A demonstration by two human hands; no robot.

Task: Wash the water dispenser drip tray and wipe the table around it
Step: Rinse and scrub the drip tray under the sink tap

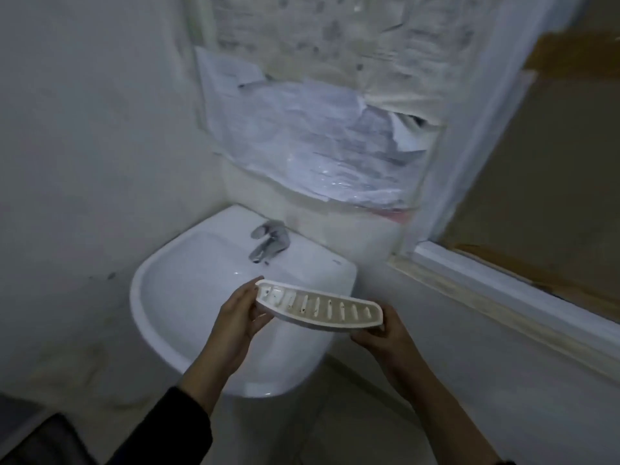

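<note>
A white, curved drip tray [318, 305] with a row of slots and dark specks hangs over the right front part of a white wash basin [188, 297]. My left hand [240, 313] grips the tray's left end, fingers curled under it. My right hand [382, 335] holds the right end from below, thumb on the rim. The tray tilts slightly, its slotted top facing me. A chrome tap [268, 243] stands at the back of the basin, and no water is seen running.
Crumpled paper and plastic sheeting [318, 146] cover the wall above the basin. A white window frame and ledge [503, 286] run along the right. Pale walls close in on the left. A dark object [37, 437] sits at the lower left corner.
</note>
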